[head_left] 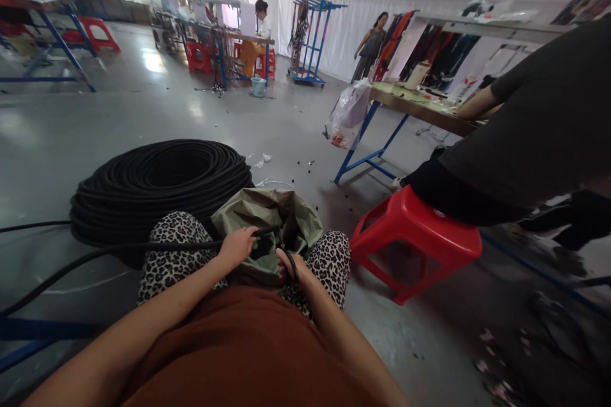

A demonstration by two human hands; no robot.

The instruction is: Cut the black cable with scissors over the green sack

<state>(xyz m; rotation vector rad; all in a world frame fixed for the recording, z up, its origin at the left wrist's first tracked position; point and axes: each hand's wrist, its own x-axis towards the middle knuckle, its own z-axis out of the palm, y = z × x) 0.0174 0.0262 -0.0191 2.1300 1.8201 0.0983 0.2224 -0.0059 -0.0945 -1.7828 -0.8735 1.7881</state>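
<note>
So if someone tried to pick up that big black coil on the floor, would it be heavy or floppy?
Probably heavy: the hose coil is many thick loops stacked. Likely bendy rather than stiff, since the strand in the left hand curves away across the floor. Lifted from one side, the loops would probably sag and slide apart.

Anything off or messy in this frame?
Small black bits and white scraps lie scattered on the floor past the black hose coil; more litter lies at lower right. The left hand grips the hose over a green bag; the right hand holds a dark tool. Nothing looks damaged.

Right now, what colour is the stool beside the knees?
Red, a plastic stool; the head view shows it.
</note>
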